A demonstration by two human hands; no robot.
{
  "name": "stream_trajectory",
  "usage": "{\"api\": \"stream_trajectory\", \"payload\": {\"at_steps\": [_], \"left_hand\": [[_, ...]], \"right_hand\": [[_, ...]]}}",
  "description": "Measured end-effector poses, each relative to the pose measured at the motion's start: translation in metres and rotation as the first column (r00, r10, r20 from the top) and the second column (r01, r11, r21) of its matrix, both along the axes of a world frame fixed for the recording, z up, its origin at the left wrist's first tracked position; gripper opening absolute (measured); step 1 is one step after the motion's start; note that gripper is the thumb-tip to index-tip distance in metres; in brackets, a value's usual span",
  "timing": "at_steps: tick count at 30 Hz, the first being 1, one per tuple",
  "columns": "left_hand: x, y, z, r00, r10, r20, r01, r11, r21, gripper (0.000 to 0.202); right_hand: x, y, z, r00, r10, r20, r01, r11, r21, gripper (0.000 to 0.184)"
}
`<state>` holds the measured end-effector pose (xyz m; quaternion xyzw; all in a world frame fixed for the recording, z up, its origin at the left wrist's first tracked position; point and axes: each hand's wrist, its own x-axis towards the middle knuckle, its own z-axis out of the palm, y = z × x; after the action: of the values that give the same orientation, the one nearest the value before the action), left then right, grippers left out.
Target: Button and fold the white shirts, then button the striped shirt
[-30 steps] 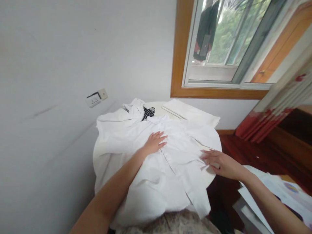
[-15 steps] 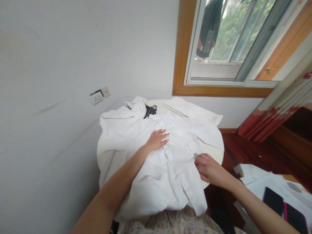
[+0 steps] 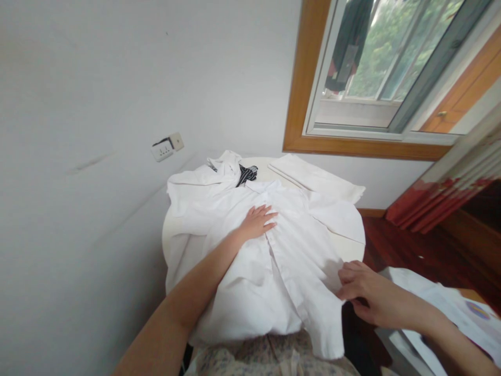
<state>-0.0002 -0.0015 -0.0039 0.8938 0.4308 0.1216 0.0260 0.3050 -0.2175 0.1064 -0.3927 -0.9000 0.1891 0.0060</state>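
A white button-front shirt [image 3: 250, 282] lies spread over a round cream table [image 3: 354, 253], its collar toward the wall and its lower part hanging over the near edge. My left hand [image 3: 258, 222] rests flat on the shirt's chest beside the button placket, fingers spread. At the shirt's right side edge, my right hand [image 3: 358, 287] pinches the fabric with curled fingers and draws it outward. One sleeve stretches out to the right across the table. The shirt's underside is hidden.
Behind the collar sits a bunched white garment [image 3: 225, 167] with a black striped cloth [image 3: 247, 175]. A folded white cloth [image 3: 317, 177] lies at the back right. Papers [image 3: 438, 297] are stacked low on the right. The wall has a socket [image 3: 162, 150] and a window [image 3: 376, 68].
My right hand has moved right and slightly nearer, pulling the shirt's side out so its right front lies smoother. My left hand stays on the chest. The view has shifted a little.
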Motion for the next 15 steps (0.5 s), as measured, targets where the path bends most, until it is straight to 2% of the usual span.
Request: {"api": "stream_trajectory", "payload": {"at_steps": [4,6,9,11,13,15], "left_hand": [[0.0,0.0,-0.001,1.0,0.003,-0.006,-0.003,1.0,0.009,0.047],[0.001,-0.001,0.002,1.0,0.007,-0.003,-0.007,1.0,0.01,0.046],[0.003,-0.009,0.015,1.0,-0.024,0.009,0.024,0.999,0.024,0.042],[0.003,-0.02,0.029,0.994,-0.106,0.027,0.105,0.994,0.023,0.04],[0.002,-0.038,0.045,0.965,-0.256,0.053,0.257,0.966,-0.019,0.04],[-0.001,-0.062,0.06,0.891,-0.447,0.08,0.453,0.886,-0.101,0.044]], "right_hand": [[0.0,-0.001,0.002,0.976,-0.151,0.156,0.136,0.985,0.105,0.028],[0.001,-0.001,0.002,0.96,-0.215,0.179,0.188,0.97,0.155,0.029],[0.001,-0.002,0.003,0.975,-0.186,0.119,0.168,0.974,0.152,0.038],[-0.001,0.0,0.003,0.993,-0.114,0.042,0.106,0.983,0.153,0.044],[-0.006,0.008,0.0,0.999,-0.044,-0.027,0.049,0.982,0.181,0.042],[-0.012,0.02,-0.006,0.997,-0.003,-0.079,0.02,0.976,0.216,0.033]]}}
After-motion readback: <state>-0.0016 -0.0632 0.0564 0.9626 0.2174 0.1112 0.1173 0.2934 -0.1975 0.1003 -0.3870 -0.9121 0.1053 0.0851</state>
